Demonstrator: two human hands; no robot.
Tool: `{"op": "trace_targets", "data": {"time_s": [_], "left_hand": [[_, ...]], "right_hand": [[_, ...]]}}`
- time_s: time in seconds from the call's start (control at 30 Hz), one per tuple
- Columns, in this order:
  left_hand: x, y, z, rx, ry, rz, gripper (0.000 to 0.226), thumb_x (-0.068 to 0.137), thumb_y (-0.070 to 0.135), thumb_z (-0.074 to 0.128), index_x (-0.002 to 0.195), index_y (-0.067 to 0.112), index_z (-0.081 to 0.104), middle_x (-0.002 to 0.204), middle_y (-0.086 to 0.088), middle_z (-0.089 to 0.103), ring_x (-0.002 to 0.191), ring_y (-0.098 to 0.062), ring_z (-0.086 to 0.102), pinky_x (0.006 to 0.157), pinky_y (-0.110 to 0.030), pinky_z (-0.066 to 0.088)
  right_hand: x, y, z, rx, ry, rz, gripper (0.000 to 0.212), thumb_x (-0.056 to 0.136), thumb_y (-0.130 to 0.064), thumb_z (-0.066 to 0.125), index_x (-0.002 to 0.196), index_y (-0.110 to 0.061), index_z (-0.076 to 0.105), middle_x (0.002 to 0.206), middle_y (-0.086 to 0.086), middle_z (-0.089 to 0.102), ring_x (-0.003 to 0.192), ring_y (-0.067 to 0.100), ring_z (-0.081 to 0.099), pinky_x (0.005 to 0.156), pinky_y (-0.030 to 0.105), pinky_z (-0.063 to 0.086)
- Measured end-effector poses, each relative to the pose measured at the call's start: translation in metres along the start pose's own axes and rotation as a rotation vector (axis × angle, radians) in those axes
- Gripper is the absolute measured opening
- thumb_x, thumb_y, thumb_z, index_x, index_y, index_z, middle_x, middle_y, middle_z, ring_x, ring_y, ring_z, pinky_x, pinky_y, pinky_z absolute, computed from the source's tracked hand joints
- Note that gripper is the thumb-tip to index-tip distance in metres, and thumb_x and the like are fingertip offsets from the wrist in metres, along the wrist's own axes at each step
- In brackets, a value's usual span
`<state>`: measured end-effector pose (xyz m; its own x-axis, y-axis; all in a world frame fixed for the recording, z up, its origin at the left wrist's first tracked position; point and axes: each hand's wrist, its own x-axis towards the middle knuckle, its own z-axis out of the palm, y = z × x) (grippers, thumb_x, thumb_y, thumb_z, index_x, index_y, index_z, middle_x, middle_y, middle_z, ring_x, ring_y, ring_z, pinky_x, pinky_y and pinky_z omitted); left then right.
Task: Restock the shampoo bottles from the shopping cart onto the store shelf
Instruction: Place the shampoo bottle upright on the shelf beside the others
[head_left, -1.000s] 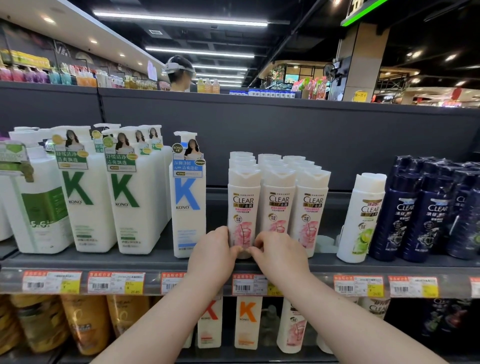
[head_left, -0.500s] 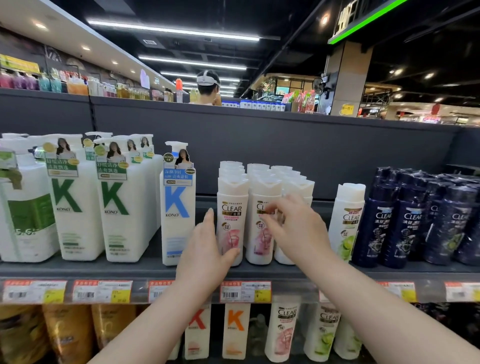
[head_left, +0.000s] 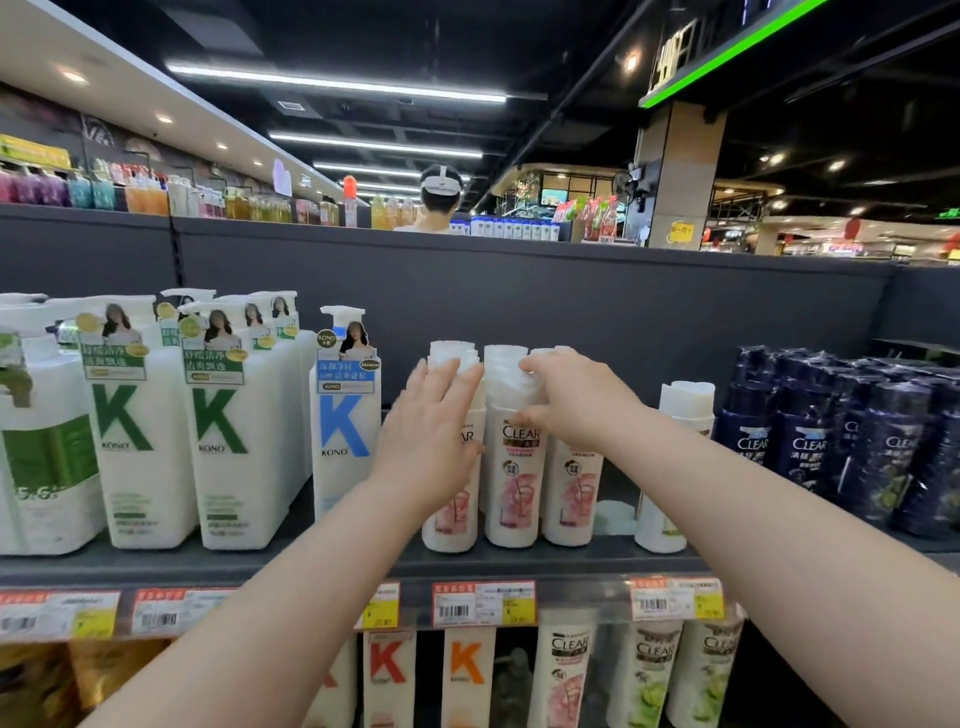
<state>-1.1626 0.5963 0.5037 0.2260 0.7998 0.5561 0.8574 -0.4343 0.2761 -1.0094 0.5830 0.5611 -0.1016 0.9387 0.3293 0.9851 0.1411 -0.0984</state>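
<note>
Several white CLEAR shampoo bottles with pink labels (head_left: 514, 483) stand in rows on the dark shelf (head_left: 260, 566). My left hand (head_left: 431, 431) lies flat with straight fingers against the left front bottle (head_left: 452, 514), covering its upper half. My right hand (head_left: 576, 400) curls over the cap of the right front bottle (head_left: 571, 493); its thumb reaches towards the middle bottle. That cap is hidden under the hand. No shopping cart is in view.
White KONO pump bottles (head_left: 140, 457) and a blue-lettered one (head_left: 343, 436) stand to the left. On the right are a lime CLEAR bottle (head_left: 670, 514) and dark blue CLEAR bottles (head_left: 810, 447). Price tags (head_left: 483, 603) line the shelf edge. A person (head_left: 439, 197) stands beyond the shelf.
Both hands rose from the base of the pink bottles to their upper parts. The left hand flattened against the left bottle; the right moved onto a cap.
</note>
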Motion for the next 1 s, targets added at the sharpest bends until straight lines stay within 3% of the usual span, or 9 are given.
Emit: {"op": "trace_targets", "data": {"time_s": [0.1,0.2,0.23,0.37,0.57,0.77,0.9,1.0], "left_hand": [[-0.001,-0.001,-0.002,-0.057,-0.008,0.007,0.071,0.09,0.026,0.058,0.148,0.029,0.017,0.156,0.006,0.011,0.143,-0.015,0.011,0.112,-0.033,0.025],[-0.001,0.0,-0.002,-0.071,0.001,-0.003,0.07,0.09,0.026,0.059,0.147,0.03,0.019,0.155,0.008,0.012,0.141,-0.015,0.016,0.108,-0.034,0.03],[0.0,0.0,-0.002,-0.073,0.001,-0.007,0.07,0.089,0.026,0.06,0.147,0.03,0.02,0.155,0.008,0.013,0.141,-0.015,0.017,0.108,-0.034,0.031],[0.0,0.001,-0.003,-0.073,-0.002,-0.012,0.069,0.089,0.025,0.06,0.146,0.03,0.021,0.154,0.009,0.014,0.139,-0.015,0.021,0.104,-0.035,0.035],[0.0,-0.001,-0.003,-0.06,-0.001,-0.005,0.069,0.089,0.026,0.06,0.146,0.03,0.022,0.154,0.01,0.014,0.138,-0.015,0.023,0.1,-0.034,0.038],[-0.001,-0.003,-0.001,-0.057,0.011,0.019,0.069,0.089,0.028,0.06,0.146,0.031,0.02,0.154,0.008,0.013,0.138,-0.016,0.024,0.101,-0.034,0.038],[-0.002,-0.008,0.005,-0.067,0.014,0.034,0.071,0.091,0.03,0.056,0.147,0.034,0.014,0.157,0.009,0.004,0.143,-0.014,0.013,0.107,-0.034,0.034],[-0.002,-0.008,0.007,-0.077,0.004,0.025,0.072,0.09,0.034,0.057,0.147,0.034,0.014,0.158,0.009,-0.001,0.145,-0.015,0.004,0.113,-0.037,0.029]], "right_hand": [[0.003,0.004,-0.007,0.113,-0.052,0.022,0.058,0.08,-0.042,0.068,0.132,-0.024,0.048,0.134,0.002,0.046,0.112,0.024,0.055,0.092,0.036,0.046],[0.003,0.007,-0.011,0.261,-0.099,0.02,0.053,0.077,-0.037,0.073,0.124,-0.027,0.052,0.127,-0.002,0.053,0.075,0.015,0.069,0.078,0.031,0.054],[0.004,0.008,-0.012,0.275,-0.112,0.007,0.051,0.077,-0.036,0.073,0.123,-0.027,0.052,0.125,-0.002,0.053,0.071,0.014,0.07,0.076,0.031,0.055],[0.005,0.01,-0.014,0.304,-0.147,-0.031,0.048,0.079,-0.032,0.073,0.122,-0.027,0.052,0.121,-0.003,0.053,0.073,0.015,0.071,0.074,0.032,0.057],[0.008,0.013,-0.015,0.357,-0.189,-0.024,0.041,0.081,-0.027,0.071,0.118,-0.025,0.053,0.113,-0.001,0.054,0.067,0.013,0.067,0.059,0.025,0.053],[0.007,0.009,-0.014,0.347,-0.171,-0.01,0.045,0.081,-0.029,0.07,0.122,-0.027,0.052,0.121,-0.001,0.054,0.071,0.014,0.069,0.069,0.03,0.056],[0.003,0.008,-0.012,0.302,-0.123,-0.009,0.055,0.08,-0.032,0.07,0.131,-0.027,0.049,0.135,-0.007,0.048,0.073,0.011,0.068,0.079,0.03,0.053],[0.0,0.013,-0.012,0.258,-0.085,-0.016,0.067,0.078,-0.038,0.071,0.138,-0.029,0.042,0.139,-0.006,0.046,0.111,0.016,0.058,0.094,0.031,0.044]]}}
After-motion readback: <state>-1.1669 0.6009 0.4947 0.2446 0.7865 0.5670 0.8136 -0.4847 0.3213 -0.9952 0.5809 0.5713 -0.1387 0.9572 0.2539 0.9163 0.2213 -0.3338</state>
